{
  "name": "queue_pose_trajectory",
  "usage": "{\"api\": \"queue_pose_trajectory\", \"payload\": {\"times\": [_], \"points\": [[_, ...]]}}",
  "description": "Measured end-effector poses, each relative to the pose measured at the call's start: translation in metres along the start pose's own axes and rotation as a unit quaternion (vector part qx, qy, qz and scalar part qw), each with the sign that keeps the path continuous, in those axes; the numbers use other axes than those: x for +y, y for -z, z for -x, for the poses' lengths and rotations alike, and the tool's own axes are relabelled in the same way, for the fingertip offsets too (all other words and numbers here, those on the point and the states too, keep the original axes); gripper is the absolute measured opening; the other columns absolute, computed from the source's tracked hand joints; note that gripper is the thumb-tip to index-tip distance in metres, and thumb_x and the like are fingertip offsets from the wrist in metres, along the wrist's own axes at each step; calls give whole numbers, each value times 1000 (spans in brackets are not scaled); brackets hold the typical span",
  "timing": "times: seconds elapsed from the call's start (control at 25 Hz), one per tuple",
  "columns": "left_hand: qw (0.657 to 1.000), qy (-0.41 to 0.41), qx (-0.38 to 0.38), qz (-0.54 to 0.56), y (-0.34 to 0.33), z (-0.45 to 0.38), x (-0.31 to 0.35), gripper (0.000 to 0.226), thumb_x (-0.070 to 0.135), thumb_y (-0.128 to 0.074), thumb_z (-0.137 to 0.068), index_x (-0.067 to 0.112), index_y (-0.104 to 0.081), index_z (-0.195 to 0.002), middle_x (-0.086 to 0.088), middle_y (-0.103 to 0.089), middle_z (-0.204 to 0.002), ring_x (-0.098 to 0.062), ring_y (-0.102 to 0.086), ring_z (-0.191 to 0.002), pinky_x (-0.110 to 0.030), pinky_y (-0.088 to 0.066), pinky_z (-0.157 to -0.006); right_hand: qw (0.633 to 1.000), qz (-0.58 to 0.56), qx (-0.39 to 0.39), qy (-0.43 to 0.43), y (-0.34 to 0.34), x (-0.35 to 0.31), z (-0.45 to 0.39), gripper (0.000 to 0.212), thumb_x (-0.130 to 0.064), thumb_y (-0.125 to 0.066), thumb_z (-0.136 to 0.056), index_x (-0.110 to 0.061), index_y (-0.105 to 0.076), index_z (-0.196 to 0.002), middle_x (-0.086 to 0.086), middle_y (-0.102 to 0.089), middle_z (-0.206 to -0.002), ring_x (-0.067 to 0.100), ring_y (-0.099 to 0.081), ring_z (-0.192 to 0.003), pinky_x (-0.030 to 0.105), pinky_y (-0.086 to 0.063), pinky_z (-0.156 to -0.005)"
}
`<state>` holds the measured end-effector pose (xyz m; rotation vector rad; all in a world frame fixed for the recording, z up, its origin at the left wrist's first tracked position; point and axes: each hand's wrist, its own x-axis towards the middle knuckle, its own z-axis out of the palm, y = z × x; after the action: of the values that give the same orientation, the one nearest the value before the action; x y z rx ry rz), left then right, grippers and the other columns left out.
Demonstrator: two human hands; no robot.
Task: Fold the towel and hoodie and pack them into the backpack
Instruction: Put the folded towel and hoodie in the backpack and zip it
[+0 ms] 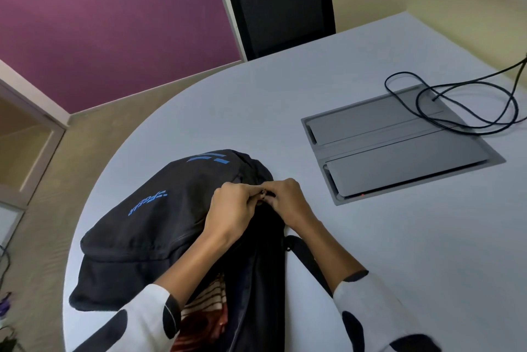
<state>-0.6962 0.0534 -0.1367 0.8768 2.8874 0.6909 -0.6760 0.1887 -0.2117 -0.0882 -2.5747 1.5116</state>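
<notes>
both hands meeting at the far end of a black backpack lying on the near left of the desk: left hand and right hand pinching the zipper pull. striped cloth showing in the near opening.

An office meeting room is suggested by a large rounded pale grey table, into whose far right part a grey metal cable hatch with two flaps is set. A looped black cable is laid across the hatch. A black mesh-backed office chair is placed at the far edge, before a purple wall panel.
</notes>
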Motion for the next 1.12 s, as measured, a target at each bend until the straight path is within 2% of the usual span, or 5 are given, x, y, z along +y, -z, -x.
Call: {"api": "queue_pose_trajectory", "payload": {"times": [0.36,0.76,0.88,1.0,1.12], "points": [[997,40,61,39,9,12,5,15,17,-60,-91,16,-73,-84,1,-70,-70,-13,-66,-67,-33,-53,-68,998,21,27,47,-5,1,5,21,-5,-59,-88,-18,-70,-101,-1,-72,-86,8,-64,-75,16,-49,-74],[989,-61,115,77,28,68,25,17,26,-59,-86,16,-73,-84,16,-72,-84,5,-66,-78,-18,-52,-66,999,17,46,-9,-6,15,1,19,-7,-59,-90,-19,-71,-98,6,-65,-70,11,-53,-58,15,-42,-60],[983,-39,140,112,38,72,28,9,23,-65,-80,22,-73,-85,20,-71,-84,8,-66,-75,-18,-52,-66,997,46,55,-17,-2,11,1,21,-7,-59,-90,-16,-70,-105,7,-70,-86,16,-63,-75,22,-50,-76],[979,6,148,137,40,70,29,14,24,-66,-78,25,-71,-91,27,-69,-84,9,-66,-71,-20,-52,-67,996,71,15,57,-3,-6,19,50,4,-56,-82,-14,-58,-129,4,-61,-128,15,-55,-119,16,-34,-104],[980,28,141,140,34,68,35,8,15,-73,-82,21,-77,-86,35,-64,-70,13,-64,-73,-11,-50,-67,993,33,30,106,-9,-26,47,56,9,-57,-78,-14,-58,-130,3,-61,-129,9,-53,-122,17,-33,-108]]}}
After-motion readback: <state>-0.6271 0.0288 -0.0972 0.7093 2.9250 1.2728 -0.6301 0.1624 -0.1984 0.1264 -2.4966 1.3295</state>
